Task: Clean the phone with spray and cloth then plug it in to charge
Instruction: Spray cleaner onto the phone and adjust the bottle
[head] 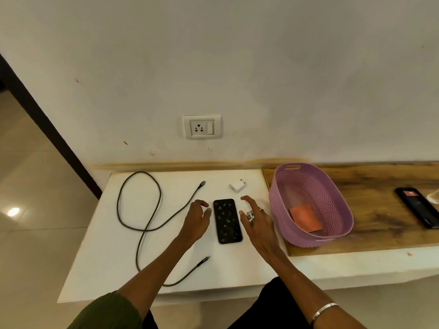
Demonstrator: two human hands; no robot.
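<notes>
Smudgy phone (227, 220) sits mid-table, left hand (196, 222) and right hand (256, 224) both spread empty either side, so cleaning hasn't started, next is probably grabbing the orange cloth (305, 217) from the basket (337, 193).

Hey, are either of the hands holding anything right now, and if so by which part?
Nothing is held. The left hand and right hand hover open on either side of the smudged phone, which lies flat on the white table.
</notes>
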